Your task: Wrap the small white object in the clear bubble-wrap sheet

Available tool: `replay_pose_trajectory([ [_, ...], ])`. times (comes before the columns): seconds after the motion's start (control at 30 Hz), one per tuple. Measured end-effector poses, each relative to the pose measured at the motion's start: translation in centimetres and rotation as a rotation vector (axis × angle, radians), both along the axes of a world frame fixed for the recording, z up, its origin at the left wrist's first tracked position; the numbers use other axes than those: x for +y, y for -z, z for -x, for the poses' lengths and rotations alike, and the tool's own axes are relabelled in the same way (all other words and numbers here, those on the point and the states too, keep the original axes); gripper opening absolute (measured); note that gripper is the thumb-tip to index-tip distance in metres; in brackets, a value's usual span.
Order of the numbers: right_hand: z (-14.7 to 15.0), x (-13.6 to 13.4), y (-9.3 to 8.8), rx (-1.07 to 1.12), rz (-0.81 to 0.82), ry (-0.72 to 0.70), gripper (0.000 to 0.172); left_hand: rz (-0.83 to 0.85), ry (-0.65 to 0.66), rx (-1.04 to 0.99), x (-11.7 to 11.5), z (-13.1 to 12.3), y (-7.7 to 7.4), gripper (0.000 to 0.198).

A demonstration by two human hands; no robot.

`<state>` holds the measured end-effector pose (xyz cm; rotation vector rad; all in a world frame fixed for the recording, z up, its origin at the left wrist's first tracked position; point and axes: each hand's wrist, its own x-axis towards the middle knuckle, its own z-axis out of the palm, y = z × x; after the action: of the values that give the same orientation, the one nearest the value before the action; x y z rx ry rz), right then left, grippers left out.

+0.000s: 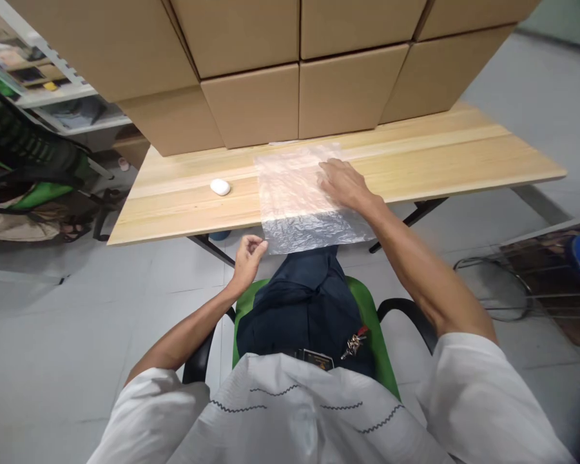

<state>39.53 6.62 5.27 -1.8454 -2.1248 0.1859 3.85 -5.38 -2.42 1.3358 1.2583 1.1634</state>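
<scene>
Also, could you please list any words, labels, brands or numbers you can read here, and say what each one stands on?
None can be read.
Cardboard boxes: plain faces, no print visible.
Belt item: too small to read.
Shelf items: blurred.
Plastic bag and white object: unmarked.

Your right hand (344, 183) lies flat, palm down, on a clear plastic bag (299, 200) spread across the wooden table (464, 158), its near edge hanging over the table's front. Your left hand (248, 254) pinches the bag's near left corner just below the table edge. A small white oval object (220, 187) sits on the table, left of the bag. Cardboard boxes (270, 71) are stacked at the table's back. You sit on a green chair (367, 316)
</scene>
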Motion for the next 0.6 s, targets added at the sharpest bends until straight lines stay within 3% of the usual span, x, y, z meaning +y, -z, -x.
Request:
replay_pose_trajectory([
  [0.1,0.5,0.1,0.7,-0.054,0.075,0.003,0.063,0.251,0.001,-0.207,0.6,-0.5,0.5,0.071],
  [0.23,-0.2,-0.7,1.3,-0.098,0.079,0.08,0.065,0.403,0.186,-0.341,1.8,-3.0,0.3,0.074],
  [0.4,-2.0,-2.9,1.2,-0.13,0.074,0.153,0.063,0.363,0.318,-0.374,1.9,-5.2,-0.1,0.061],
  [0.6,-4.9,-5.5,1.4,-0.167,0.059,0.208,0.057,0.328,0.323,-0.348,1.7,-4.3,-1.2,0.067],
])
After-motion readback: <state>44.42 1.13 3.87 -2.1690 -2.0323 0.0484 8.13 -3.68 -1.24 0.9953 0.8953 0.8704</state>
